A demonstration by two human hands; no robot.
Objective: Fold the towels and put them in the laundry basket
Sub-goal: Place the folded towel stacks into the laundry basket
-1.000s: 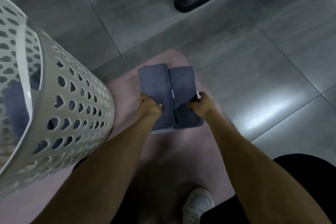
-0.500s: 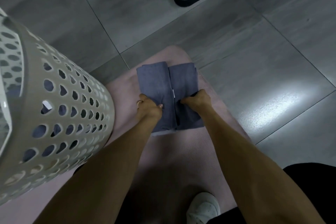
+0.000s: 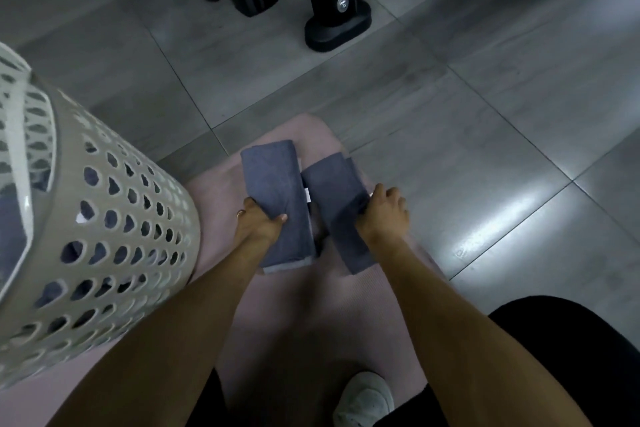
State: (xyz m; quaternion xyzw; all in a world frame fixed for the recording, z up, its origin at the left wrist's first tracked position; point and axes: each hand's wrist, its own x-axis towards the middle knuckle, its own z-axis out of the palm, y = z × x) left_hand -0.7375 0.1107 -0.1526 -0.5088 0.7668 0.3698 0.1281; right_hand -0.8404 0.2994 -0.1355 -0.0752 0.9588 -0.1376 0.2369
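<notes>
Left hand grip clamps left half of gray towel on pink mat; right hand grip pinches raised right half. Suggest: swing right half over left, edges flush. Basket just left of left grip; bare floor right, open room.

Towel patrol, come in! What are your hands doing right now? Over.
Left hand gripping the left half of the grey towel. Right hand gripping the right half. Towel on pink mat. Laundry basket close on the left, nothing blocking.
</notes>
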